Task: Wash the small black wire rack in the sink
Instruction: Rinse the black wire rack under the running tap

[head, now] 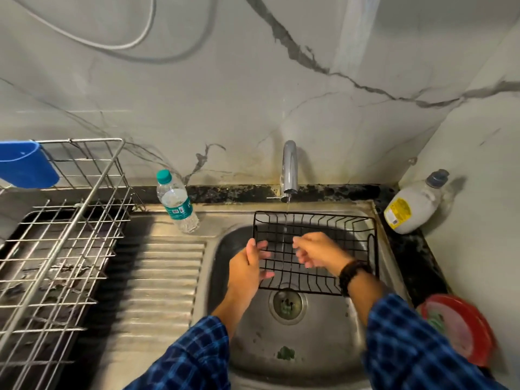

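the left grip [249,264] clasps the left edge of the black wire rack [315,249] over the steel sink [323,342], under the tap [289,167] stream. the blurred right grip [318,253] rests its fingers on the rack's grid.

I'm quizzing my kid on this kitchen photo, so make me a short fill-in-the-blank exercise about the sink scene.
1. Water runs from the faucet onto the black wire ____.
2. The left hand holds the rack by its ____ edge.
3. The water bottle standing left of the faucet has a ____ cap.
4. The right hand wears a dark ____ at the wrist.

Missing words: rack; left; green; bracelet
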